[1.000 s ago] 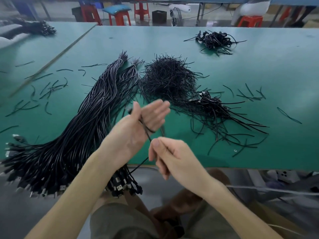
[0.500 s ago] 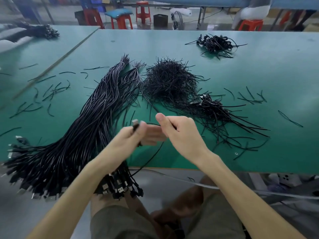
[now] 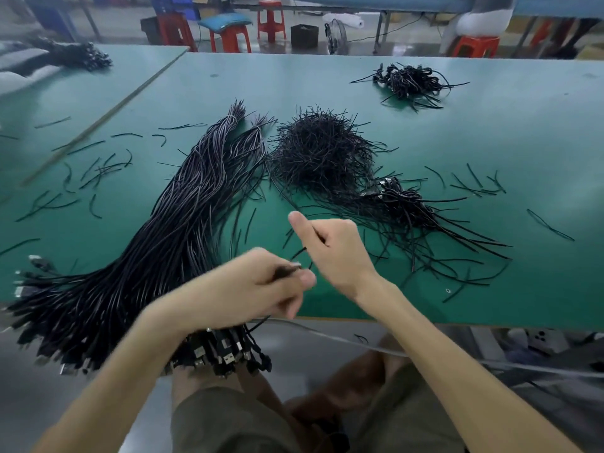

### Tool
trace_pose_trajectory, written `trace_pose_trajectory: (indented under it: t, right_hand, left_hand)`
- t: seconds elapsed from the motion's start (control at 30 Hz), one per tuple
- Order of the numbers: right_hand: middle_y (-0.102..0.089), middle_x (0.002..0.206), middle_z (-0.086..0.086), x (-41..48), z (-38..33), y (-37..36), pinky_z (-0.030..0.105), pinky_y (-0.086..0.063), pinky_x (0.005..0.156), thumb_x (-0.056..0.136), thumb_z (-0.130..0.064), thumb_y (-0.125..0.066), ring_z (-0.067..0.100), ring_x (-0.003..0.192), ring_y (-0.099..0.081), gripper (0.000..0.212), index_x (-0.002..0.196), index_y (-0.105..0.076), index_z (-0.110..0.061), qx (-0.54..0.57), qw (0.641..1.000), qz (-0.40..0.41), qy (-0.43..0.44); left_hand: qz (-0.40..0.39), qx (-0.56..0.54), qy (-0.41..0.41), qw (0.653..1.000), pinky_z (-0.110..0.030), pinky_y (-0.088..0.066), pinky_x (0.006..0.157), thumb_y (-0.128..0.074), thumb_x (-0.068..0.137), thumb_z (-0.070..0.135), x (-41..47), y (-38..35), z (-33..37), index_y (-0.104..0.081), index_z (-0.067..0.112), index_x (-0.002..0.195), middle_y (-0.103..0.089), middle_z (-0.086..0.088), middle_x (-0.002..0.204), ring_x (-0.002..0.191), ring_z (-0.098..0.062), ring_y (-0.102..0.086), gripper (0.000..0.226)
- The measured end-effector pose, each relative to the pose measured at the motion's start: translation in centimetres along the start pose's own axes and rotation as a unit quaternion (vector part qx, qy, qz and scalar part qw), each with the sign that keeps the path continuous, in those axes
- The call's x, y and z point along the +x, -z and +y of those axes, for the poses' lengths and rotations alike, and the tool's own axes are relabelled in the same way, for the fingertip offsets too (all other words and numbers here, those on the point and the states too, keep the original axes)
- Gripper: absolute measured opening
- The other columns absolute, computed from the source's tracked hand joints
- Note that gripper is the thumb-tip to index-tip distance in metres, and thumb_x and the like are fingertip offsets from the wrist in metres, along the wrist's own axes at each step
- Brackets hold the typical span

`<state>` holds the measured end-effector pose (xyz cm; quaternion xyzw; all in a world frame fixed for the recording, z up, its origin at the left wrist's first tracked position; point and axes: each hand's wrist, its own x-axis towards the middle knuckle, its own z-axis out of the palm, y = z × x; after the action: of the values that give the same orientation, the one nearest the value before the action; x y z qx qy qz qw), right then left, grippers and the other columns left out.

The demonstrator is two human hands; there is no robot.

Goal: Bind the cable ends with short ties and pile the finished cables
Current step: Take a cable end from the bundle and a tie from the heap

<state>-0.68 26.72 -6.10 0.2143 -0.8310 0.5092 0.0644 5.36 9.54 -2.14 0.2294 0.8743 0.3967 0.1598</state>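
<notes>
- Step in hand, as judged: tying one cable end, mid-wrap, above the near edge of the table (image 3: 490, 132).
- Left hand (image 3: 258, 289) grips the cable end (image 3: 287, 271) (blurred), just right of the unbound bundle (image 3: 147, 256).
- Right hand (image 3: 333, 250): fingers curled, thumb up. A thin strand (image 3: 299, 253) leaves it; cannot tell whether it is pinched.
- Next: cinch the tie, then place the cable on the finished pile (image 3: 408, 204) to the right.

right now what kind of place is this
Probably a cable assembly workshop or factory floor: a long green worktable holds a big bundle of black cables with plugs and a heap of short ties, with red plastic stools beyond.
</notes>
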Motion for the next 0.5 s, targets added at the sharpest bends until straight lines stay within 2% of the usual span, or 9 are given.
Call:
trace_pose_trajectory:
  t: [0.07, 0.1, 0.17, 0.2, 0.3, 0.37, 0.4, 0.43, 0.5]
  right_hand:
    - [-0.022, 0.047, -0.006, 0.4, -0.9, -0.7, 0.032, -0.022, 0.051, 0.105, -0.043, -0.05, 0.014, 0.048, -0.024, 0.063, 0.054, -0.02, -0.022, -0.027, 0.999, -0.009, 0.043]
    - [-0.026, 0.045, -0.006, 0.4, -1.2, -0.9, 0.032, -0.025, 0.05, 0.106, -0.044, -0.049, 0.015, 0.046, -0.027, 0.062, 0.054, -0.023, -0.021, -0.029, 0.998, -0.012, 0.053]
    - [-0.038, 0.041, -0.005, 0.2, -1.5, -0.8, 0.032, -0.034, 0.05, 0.107, -0.046, -0.046, 0.014, 0.041, -0.039, 0.062, 0.054, -0.032, -0.017, -0.028, 0.998, -0.014, 0.056]
    - [-0.043, 0.041, -0.003, -0.1, -1.6, -0.7, 0.031, -0.036, 0.051, 0.107, -0.045, -0.045, 0.014, 0.042, -0.043, 0.061, 0.055, -0.038, -0.014, -0.023, 0.998, -0.014, 0.054]
    - [-0.05, 0.05, -0.006, -1.0, -1.8, -0.9, 0.03, -0.039, 0.052, 0.109, -0.039, -0.045, 0.014, 0.047, -0.048, 0.056, 0.059, -0.048, -0.012, -0.013, 0.998, -0.012, 0.054]
    - [-0.054, 0.055, -0.003, -1.7, -2.3, -1.7, 0.033, -0.041, 0.052, 0.11, -0.036, -0.042, 0.016, 0.05, -0.049, 0.051, 0.066, -0.053, -0.012, 0.017, 0.999, 0.004, 0.05]
    - [-0.052, 0.055, -0.001, -1.9, -2.5, -2.1, 0.033, -0.039, 0.051, 0.11, -0.035, -0.041, 0.016, 0.049, -0.046, 0.05, 0.067, -0.054, -0.012, 0.045, 0.998, 0.017, 0.047]
    - [-0.05, 0.054, 0.0, -2.2, -2.5, -2.5, 0.031, -0.036, 0.049, 0.11, -0.034, -0.041, 0.016, 0.048, -0.043, 0.049, 0.068, -0.053, -0.012, 0.067, 0.996, 0.024, 0.045]
    - [-0.046, 0.053, -0.004, -2.7, -2.3, -3.1, 0.027, -0.031, 0.048, 0.11, -0.035, -0.041, 0.014, 0.046, -0.038, 0.05, 0.067, -0.051, -0.012, 0.072, 0.997, 0.007, 0.039]
  left_hand:
    - [0.018, 0.107, 0.046, 0.993, -0.018, -0.039, 0.053, -0.048, 0.104, 0.048, 0.9, -0.8, 0.1, -0.063, 0.027, 0.064, -0.06, 0.009, 0.052, 0.045, -0.006, -0.051, 0.048]
    - [0.031, 0.08, 0.056, 0.995, -0.023, -0.042, 0.055, -0.049, 0.104, 0.044, 1.0, -0.9, -0.1, -0.066, 0.026, 0.068, -0.065, 0.006, 0.056, 0.048, -0.007, -0.054, 0.044]
    - [0.053, -0.089, 0.028, 0.994, -0.039, -0.046, 0.059, -0.043, 0.106, 0.033, 0.9, -0.7, -0.8, -0.072, 0.013, 0.083, -0.073, -0.003, 0.07, 0.056, -0.015, -0.063, 0.041]
    - [0.073, -0.16, 0.006, 0.984, -0.041, -0.049, 0.062, -0.038, 0.106, 0.03, 0.7, -0.5, -1.3, -0.072, 0.01, 0.088, -0.075, -0.005, 0.077, 0.063, -0.018, -0.068, 0.043]
    - [0.163, -0.193, -0.004, 0.968, -0.016, -0.051, 0.076, -0.037, 0.103, 0.031, 0.5, -1.0, -2.6, -0.075, 0.026, 0.084, -0.075, 0.013, 0.083, 0.079, -0.001, -0.068, 0.042]
    - [0.203, -0.242, 0.006, 0.949, -0.019, -0.05, 0.093, -0.038, 0.105, 0.036, 1.3, -1.8, -3.2, -0.073, 0.012, 0.104, -0.076, 0.008, 0.104, 0.103, -0.001, -0.068, 0.042]
    - [0.206, -0.31, 0.007, 0.928, -0.024, -0.049, 0.102, -0.037, 0.106, 0.038, 1.7, -1.9, -3.2, -0.068, 0.005, 0.121, -0.074, 0.001, 0.121, 0.118, -0.008, -0.065, 0.047]
    - [0.208, -0.407, -0.003, 0.889, -0.028, -0.048, 0.107, -0.035, 0.107, 0.04, 2.1, -1.9, -3.0, -0.06, 0.002, 0.133, -0.069, -0.007, 0.133, 0.128, -0.015, -0.061, 0.052]
    - [0.231, -0.573, -0.028, 0.786, -0.03, -0.051, 0.105, -0.03, 0.11, 0.039, 2.7, -1.2, -2.1, -0.053, 0.001, 0.139, -0.067, -0.009, 0.136, 0.128, -0.018, -0.062, 0.054]
